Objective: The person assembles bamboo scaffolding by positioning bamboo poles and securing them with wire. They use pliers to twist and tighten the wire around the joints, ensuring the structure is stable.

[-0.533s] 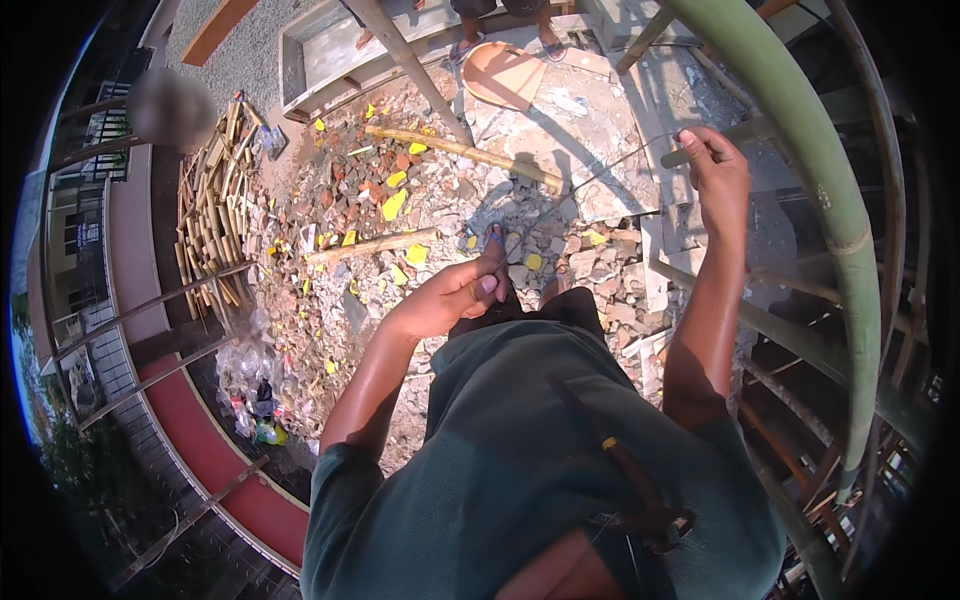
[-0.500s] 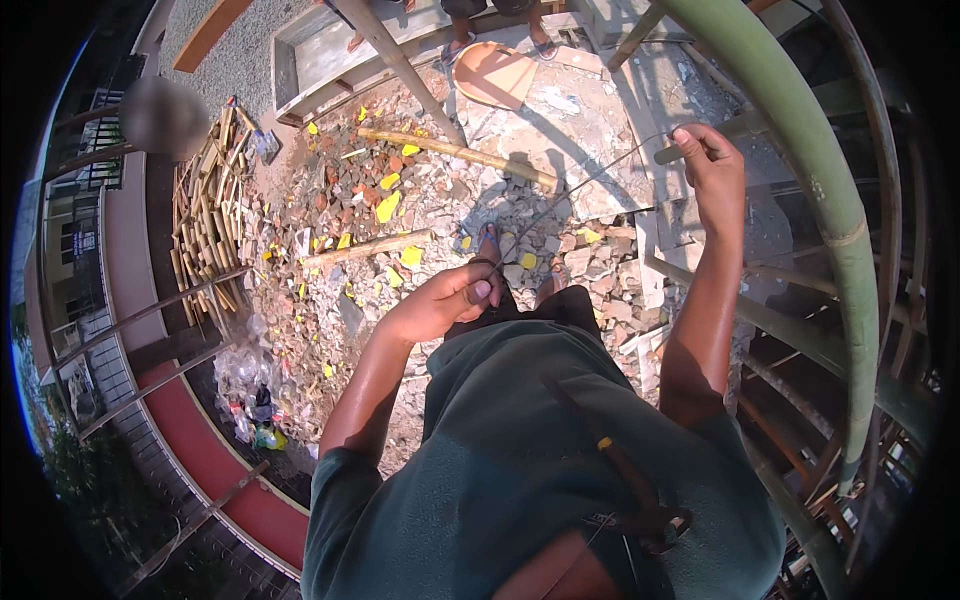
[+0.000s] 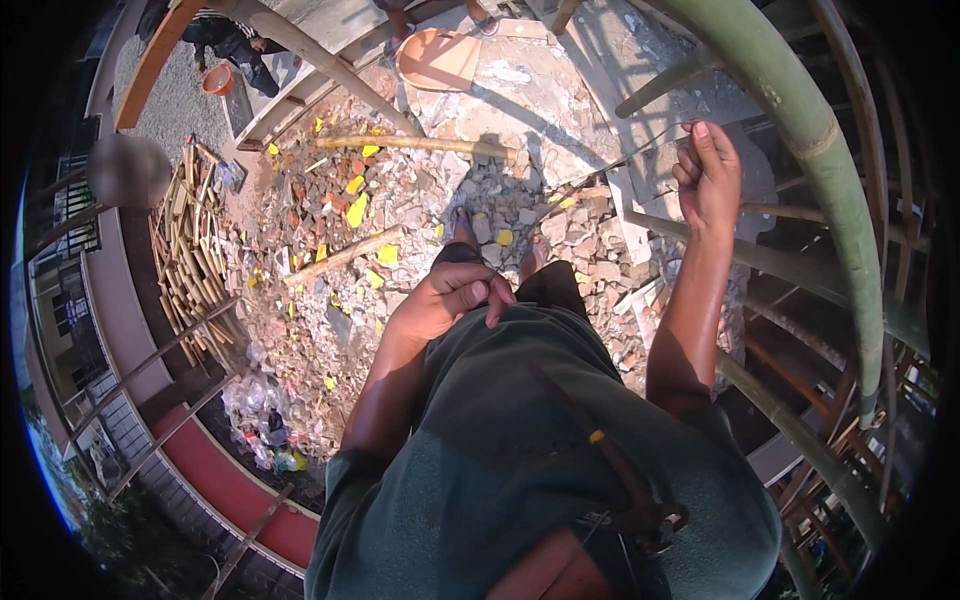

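Note:
A thin dark wire (image 3: 645, 149) stretches slantwise in front of me. Its upper end is pinched between the thumb and fingers of my right hand (image 3: 710, 175), raised beside a thick green bamboo pole (image 3: 815, 130). My left hand (image 3: 455, 300) is closed low against my shirt, thumb over curled fingers. The wire runs down toward it, though its end there is hard to see. Dark pincers (image 3: 632, 480) hang at the chest of my green shirt, with thin wires by their jaws.
Broken rubble (image 3: 400, 210) with yellow scraps covers the ground, bamboo lengths (image 3: 345, 255) lying on it. Bamboo scaffolding (image 3: 790, 255) crowds the right. An orange basin (image 3: 438, 60) lies ahead; cut bamboo (image 3: 195, 260) is piled left. Other people are at the far edge, one near an orange bucket (image 3: 217, 80).
My view has turned, so the ground shifts left and a person with a bucket appears at the far left. My left hand is lower against my shirt; the right stays raised with the wire.

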`<state>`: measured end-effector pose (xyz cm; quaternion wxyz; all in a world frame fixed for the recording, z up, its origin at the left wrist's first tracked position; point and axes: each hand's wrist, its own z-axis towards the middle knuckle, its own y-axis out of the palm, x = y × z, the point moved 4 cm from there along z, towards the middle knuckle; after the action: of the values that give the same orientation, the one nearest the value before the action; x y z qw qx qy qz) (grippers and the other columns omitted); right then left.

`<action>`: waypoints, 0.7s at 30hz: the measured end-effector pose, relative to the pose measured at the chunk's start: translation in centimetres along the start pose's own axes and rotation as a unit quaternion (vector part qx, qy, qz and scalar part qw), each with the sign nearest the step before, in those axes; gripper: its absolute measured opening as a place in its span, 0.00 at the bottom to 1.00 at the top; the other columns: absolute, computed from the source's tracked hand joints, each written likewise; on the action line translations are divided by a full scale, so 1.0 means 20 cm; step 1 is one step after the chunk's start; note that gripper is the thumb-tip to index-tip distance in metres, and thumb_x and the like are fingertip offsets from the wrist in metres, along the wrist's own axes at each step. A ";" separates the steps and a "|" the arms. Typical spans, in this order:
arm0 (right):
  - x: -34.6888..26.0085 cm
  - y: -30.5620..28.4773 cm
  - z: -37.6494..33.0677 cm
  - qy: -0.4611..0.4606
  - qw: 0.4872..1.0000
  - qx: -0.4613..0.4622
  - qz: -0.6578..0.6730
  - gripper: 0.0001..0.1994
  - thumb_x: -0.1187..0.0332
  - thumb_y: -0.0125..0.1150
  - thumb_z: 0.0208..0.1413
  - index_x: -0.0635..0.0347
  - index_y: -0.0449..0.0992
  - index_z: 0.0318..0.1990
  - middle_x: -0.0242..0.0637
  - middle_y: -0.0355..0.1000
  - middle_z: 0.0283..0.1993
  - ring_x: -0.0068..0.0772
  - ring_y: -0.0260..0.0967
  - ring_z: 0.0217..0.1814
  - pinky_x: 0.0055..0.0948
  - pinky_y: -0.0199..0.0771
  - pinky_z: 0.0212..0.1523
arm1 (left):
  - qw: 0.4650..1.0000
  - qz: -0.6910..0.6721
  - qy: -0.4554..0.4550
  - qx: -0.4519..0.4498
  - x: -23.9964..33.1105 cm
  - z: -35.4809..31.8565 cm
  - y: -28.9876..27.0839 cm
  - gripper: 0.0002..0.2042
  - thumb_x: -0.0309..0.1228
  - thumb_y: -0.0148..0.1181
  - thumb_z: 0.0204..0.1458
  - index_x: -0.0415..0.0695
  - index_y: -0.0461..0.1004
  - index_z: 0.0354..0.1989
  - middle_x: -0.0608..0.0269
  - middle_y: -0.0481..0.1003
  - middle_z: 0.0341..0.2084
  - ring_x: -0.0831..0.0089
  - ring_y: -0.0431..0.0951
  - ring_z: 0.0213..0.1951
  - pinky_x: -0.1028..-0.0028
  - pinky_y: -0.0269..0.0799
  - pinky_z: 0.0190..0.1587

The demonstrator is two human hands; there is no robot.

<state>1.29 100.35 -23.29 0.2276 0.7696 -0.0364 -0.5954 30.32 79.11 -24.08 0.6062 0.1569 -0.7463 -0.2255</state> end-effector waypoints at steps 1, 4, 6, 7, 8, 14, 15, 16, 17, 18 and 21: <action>0.01 -0.04 -0.01 -0.001 1.000 0.016 -0.007 0.09 0.66 0.61 0.64 0.65 0.77 0.42 0.20 0.58 0.23 0.11 0.43 0.19 0.18 0.41 0.19 | 1.000 0.010 -0.013 -0.017 0.00 0.00 0.00 0.19 0.39 0.50 0.67 0.33 0.77 0.43 0.62 0.75 0.24 0.78 0.73 0.28 0.76 0.67 0.38; 0.03 -0.17 -0.03 -0.022 0.999 0.013 -0.042 0.09 0.67 0.62 0.63 0.66 0.77 0.41 0.20 0.58 0.22 0.11 0.44 0.19 0.19 0.41 0.19 | 0.992 0.110 -0.063 -0.030 0.00 -0.01 -0.06 0.17 0.37 0.49 0.68 0.34 0.77 0.44 0.63 0.74 0.24 0.78 0.73 0.26 0.77 0.67 0.38; 0.07 -0.21 -0.06 -0.029 0.996 -0.001 -0.086 0.08 0.68 0.63 0.62 0.66 0.78 0.40 0.20 0.58 0.21 0.12 0.44 0.19 0.20 0.41 0.20 | 0.987 0.143 -0.077 -0.009 0.00 -0.04 -0.10 0.16 0.35 0.48 0.68 0.34 0.77 0.44 0.64 0.74 0.24 0.78 0.73 0.26 0.77 0.67 0.37; 0.08 -0.21 -0.06 -0.036 0.994 -0.006 -0.106 0.08 0.68 0.63 0.62 0.66 0.78 0.40 0.20 0.57 0.21 0.12 0.44 0.19 0.20 0.41 0.20 | 0.988 0.135 -0.074 0.007 -0.01 -0.07 -0.13 0.15 0.34 0.48 0.68 0.34 0.77 0.44 0.65 0.74 0.24 0.79 0.73 0.26 0.77 0.67 0.37; 0.09 -0.20 -0.07 -0.036 0.993 -0.012 -0.112 0.08 0.69 0.64 0.61 0.66 0.78 0.40 0.20 0.57 0.21 0.12 0.45 0.19 0.21 0.41 0.20 | 0.989 0.127 -0.071 0.023 -0.01 -0.08 -0.16 0.14 0.33 0.47 0.68 0.35 0.76 0.45 0.65 0.73 0.24 0.79 0.73 0.27 0.77 0.67 0.36; 0.12 0.00 -0.04 -0.020 0.984 -0.057 -0.169 0.08 0.68 0.65 0.60 0.65 0.78 0.38 0.21 0.58 0.20 0.13 0.47 0.19 0.21 0.43 0.20 | 0.981 0.149 -0.073 0.100 -0.08 -0.14 -0.32 0.16 0.38 0.48 0.68 0.35 0.76 0.40 0.65 0.72 0.22 0.78 0.73 0.25 0.75 0.68 0.34; 0.11 0.06 -0.04 -0.020 0.978 -0.069 -0.196 0.08 0.68 0.65 0.60 0.64 0.78 0.38 0.21 0.59 0.21 0.12 0.48 0.20 0.21 0.44 0.21 | 0.979 0.151 -0.074 0.115 -0.10 -0.16 -0.38 0.16 0.38 0.48 0.68 0.36 0.75 0.39 0.65 0.72 0.22 0.78 0.72 0.25 0.75 0.68 0.34; 0.10 0.11 -0.04 -0.020 0.971 -0.077 -0.224 0.08 0.67 0.65 0.60 0.64 0.78 0.38 0.22 0.60 0.21 0.12 0.49 0.20 0.21 0.45 0.21 | 0.974 0.173 -0.078 0.126 -0.13 -0.18 -0.46 0.16 0.37 0.48 0.68 0.36 0.75 0.38 0.65 0.72 0.22 0.77 0.73 0.26 0.75 0.68 0.35; 0.10 0.17 -0.04 -0.031 0.956 -0.096 -0.276 0.09 0.67 0.66 0.60 0.64 0.79 0.38 0.24 0.65 0.25 0.13 0.54 0.24 0.21 0.51 0.26 | 0.972 0.177 -0.074 0.131 -0.14 -0.19 -0.54 0.15 0.37 0.48 0.68 0.37 0.74 0.38 0.65 0.72 0.22 0.77 0.73 0.27 0.75 0.68 0.36; 0.10 0.22 -0.05 -0.041 0.937 -0.115 -0.327 0.09 0.66 0.67 0.59 0.65 0.79 0.38 0.26 0.70 0.28 0.15 0.60 0.29 0.21 0.58 0.31 | 0.971 0.181 -0.071 0.137 -0.15 -0.19 -0.61 0.15 0.37 0.48 0.68 0.37 0.74 0.38 0.65 0.72 0.23 0.77 0.73 0.27 0.75 0.68 0.36; 0.12 0.39 -0.06 -0.007 0.896 -0.166 -0.412 0.10 0.66 0.65 0.61 0.65 0.80 0.40 0.30 0.78 0.38 0.20 0.69 0.43 0.24 0.68 0.47 | 0.971 0.181 -0.072 0.136 -0.18 -0.24 -0.83 0.11 0.30 0.48 0.67 0.37 0.75 0.39 0.65 0.73 0.23 0.78 0.73 0.28 0.75 0.68 0.40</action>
<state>4.83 92.93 -22.14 0.0861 0.6627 0.3815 -0.6386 35.05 66.14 -34.95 0.5546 0.0839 -0.8276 -0.0193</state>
